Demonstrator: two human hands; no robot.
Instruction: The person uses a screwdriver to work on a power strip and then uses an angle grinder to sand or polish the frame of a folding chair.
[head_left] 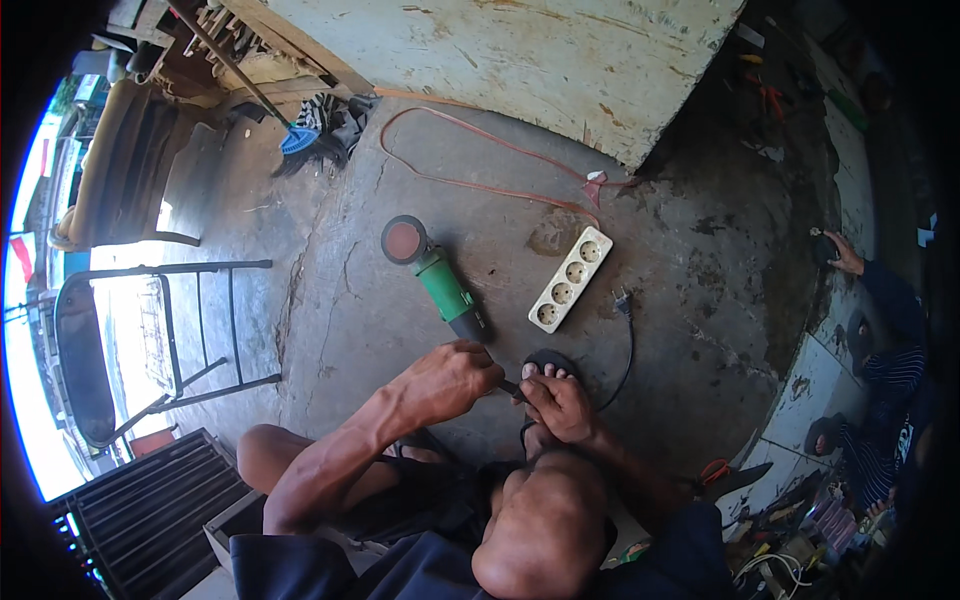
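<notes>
My left hand is closed in a fist around one end of a short, dark, narrow piece. At its other end, the fingers of my right hand are closed on it, above my sandalled foot. What kind of thing it is cannot be made out. Ahead of my left hand, a green angle grinder with a reddish-brown disc lies on the floor. A white power strip with several sockets lies ahead of my right hand. Beside it rests a black plug, its cord curving back toward my right hand.
An orange extension cord loops across the concrete floor. A worn pale panel stands at the far side. On the left are a chair and a blue broom. Another person's hand is at the right; orange-handled scissors lie nearby.
</notes>
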